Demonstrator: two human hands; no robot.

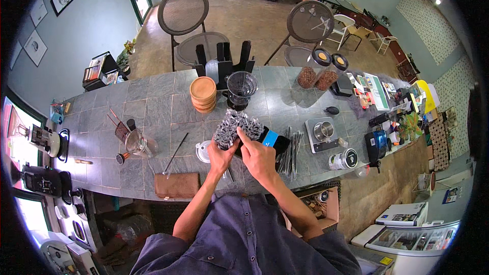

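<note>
A grey, shaggy chenille cloth (232, 128) is bunched up over the near middle of the counter. My left hand (221, 158) is closed round its lower edge, the fingertips hidden underneath. From the right, my right hand (259, 159) grips the same cloth, its index finger laid over the shaggy strands. Beside that hand lies a black item with a blue label (270, 137), partly covered. To its right is a bundle of thin dark sticks (291, 152). A white round lid-like thing (202, 151) sits just left of my left hand.
Beyond my hands stand stacked wooden coasters (202, 91) and a glass dripper (241, 85). At left are a glass jug (140, 143) and a folded brown cloth (177, 185). At right, a scale (317, 141) bears a metal cup; a white canister (342, 160) stands nearer.
</note>
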